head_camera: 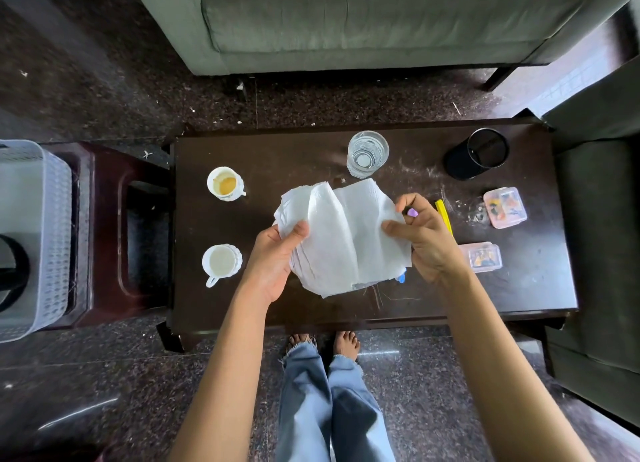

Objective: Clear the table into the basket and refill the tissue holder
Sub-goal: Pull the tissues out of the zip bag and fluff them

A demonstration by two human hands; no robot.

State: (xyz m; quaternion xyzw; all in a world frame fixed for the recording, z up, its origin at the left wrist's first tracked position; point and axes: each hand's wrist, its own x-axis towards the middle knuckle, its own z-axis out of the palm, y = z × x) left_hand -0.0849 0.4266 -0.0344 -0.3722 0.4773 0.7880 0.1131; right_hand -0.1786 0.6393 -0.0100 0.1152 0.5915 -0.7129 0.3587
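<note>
The left forearm (225, 357) reaches in from 7 o'clock and the right forearm (502, 357) from 5 o'clock. The left hand (273, 257) pinches the tissue stack (339, 233) at its 9 o'clock edge, thumb on top. The right hand (426, 243) pinches the 3 o'clock edge, thumb on top, fingers curled behind.

I see soft, even daylight, brightest upper right; glare streaks on polished floor (79, 415); basket (52, 239) washed out; fisheye bending at edges.

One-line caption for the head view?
Over the table, left hand and right hand grip a tissue stack; cups and glass not yet cleared.
</note>
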